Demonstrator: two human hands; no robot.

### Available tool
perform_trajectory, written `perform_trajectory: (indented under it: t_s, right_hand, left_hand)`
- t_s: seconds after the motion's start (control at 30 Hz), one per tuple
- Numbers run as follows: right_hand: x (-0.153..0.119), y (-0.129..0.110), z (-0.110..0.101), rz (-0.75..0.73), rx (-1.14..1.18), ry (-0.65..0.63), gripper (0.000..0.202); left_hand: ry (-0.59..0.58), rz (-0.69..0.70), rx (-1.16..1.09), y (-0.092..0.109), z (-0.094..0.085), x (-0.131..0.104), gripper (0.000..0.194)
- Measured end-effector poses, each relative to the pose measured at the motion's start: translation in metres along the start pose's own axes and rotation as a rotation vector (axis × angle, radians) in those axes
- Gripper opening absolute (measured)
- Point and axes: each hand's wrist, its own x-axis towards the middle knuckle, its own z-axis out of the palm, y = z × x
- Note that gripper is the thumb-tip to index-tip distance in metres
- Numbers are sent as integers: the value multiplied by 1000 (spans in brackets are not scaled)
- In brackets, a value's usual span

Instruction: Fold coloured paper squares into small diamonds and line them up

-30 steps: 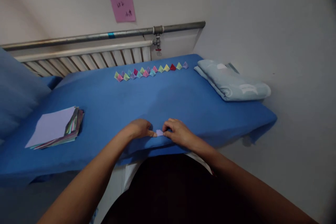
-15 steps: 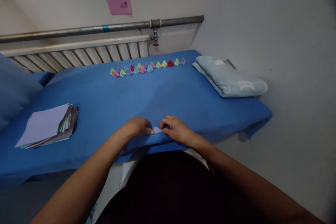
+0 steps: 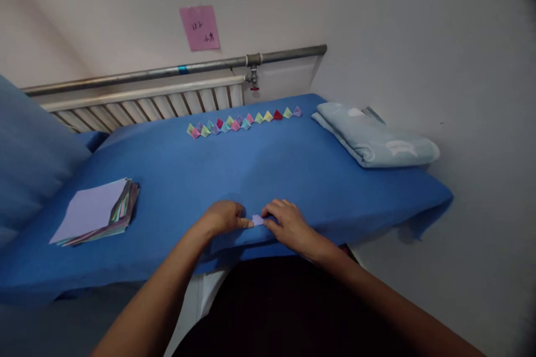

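a small purple paper [image 3: 257, 220] is pinched at both ends

on the far left, a blue curtain [image 3: 37, 173] hangs down. next to it, a big blue cloth [image 3: 176, 178] starts and goes almost all the way across. near its left side sits a messy paper stack [image 3: 94, 206]. the top sheet is light purple, and lots of colors peek out at the right side.

at the back is a white radiator [image 3: 146, 109]. a gray pipe [image 3: 138, 78] runs along the wall just above it, with a bit of blue tape [image 3: 183, 70] on it. higher up, a pink sheet [image 3: 200, 28] with black writing is stuck to the wall.

then comes the left hand [image 3: 224, 217], near the front edge of the cloth. its grip is closed on the left end of the small purple paper, with the thumb at the tip. behind, well away, is a line of folded paper shapes [image 3: 268, 116]. they are pink, green, yellow, red, blue and purple. the left part has two rows packed close, and the right part is just one row.

the small purple paper is between the two hands, low over the front of the cloth. its top edge looks bumpy. the right hand [image 3: 288, 226] has its grip closed too, with thumb and finger on the right end.

last, on the right, a folded blanket [image 3: 377, 136] lies by the wall. it is pale blue with white shapes.
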Motion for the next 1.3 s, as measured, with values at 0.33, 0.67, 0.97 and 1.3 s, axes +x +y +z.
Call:
perform_trajectory:
  t_s: [0.33, 0.67, 0.97, 1.3]
  right_hand:
    - [-8, -5, 13, 14, 43, 107, 16]
    - [-6, -2, 9, -126, 196, 94, 15]
    - [2, 3, 3, -224, 152, -16, 11]
    - [21, 7, -3, -170, 230, -38, 13]
  left_hand:
    - [40, 138, -466, -15, 21, -18, 28]
    - [191, 105, -621, 1, 40, -19, 13]
    - [459, 281, -570, 8, 48, -19, 8]
    - [448, 368, -566, -7, 32, -1, 10]
